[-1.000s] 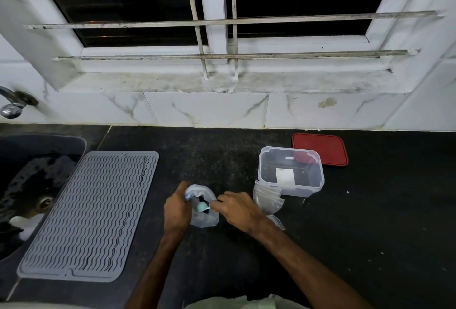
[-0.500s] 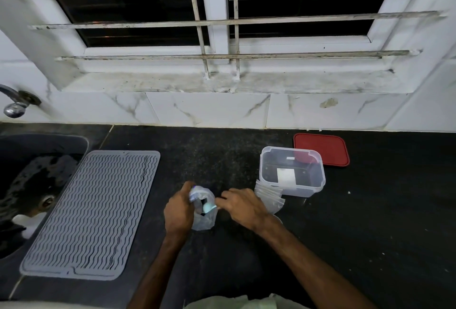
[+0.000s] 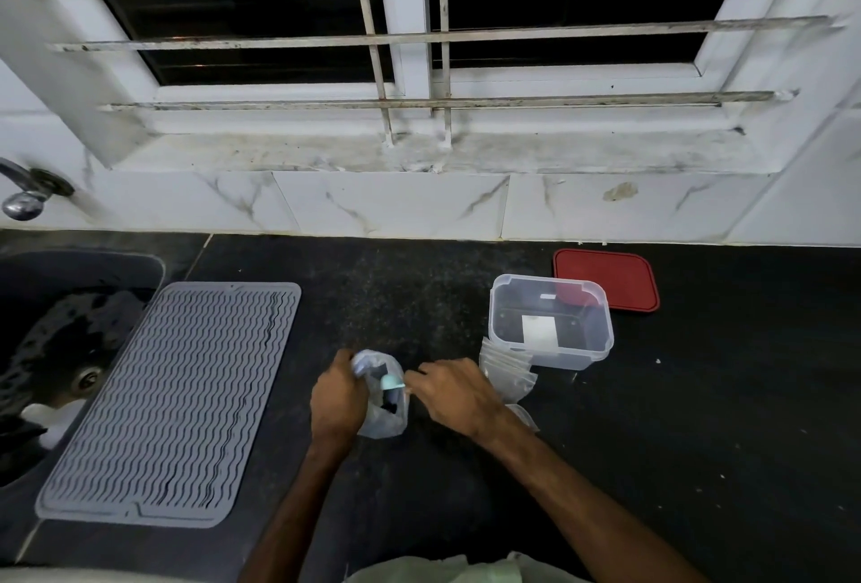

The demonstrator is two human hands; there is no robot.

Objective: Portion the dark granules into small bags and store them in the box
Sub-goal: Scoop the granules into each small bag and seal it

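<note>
Step in hand, as I read it: scooping granules out of the plastic bag.

- Left hand: fingers curled round the bag's bunched top edge, holding the mouth open. The bag stands on the counter, near its front edge.
- Right hand: fingers curled, fingertips at the handle of the teal scoop. Looks like a pinch; the handle itself is mostly hidden.
- Scoop head sits in the bag's mouth. I can't tell if it's loaded.
- Granules: a dark mass shows inside the bag, below the scoop. None visible anywhere else.
- Small bags: a stack lying flat just right of the right hand, touching the front of the box. They look empty.
- Box: open, no filled bags in it, only a white label at the bottom. Red lid lies flat behind it.
- Off to the left, not involved: grey mat, sink.

How to do it well:
- Hold the mouth wide and the bag upright. The film is limp and will fold over the scoop.
- Lift the scoop level and don't overfill it. Dark grains on a dark counter are hard to spot.
- Both hands are busy, so the supply bag must stand alone before a small bag can be opened.
- Fill the small bag close to the supply bag, for a short carry.
</note>
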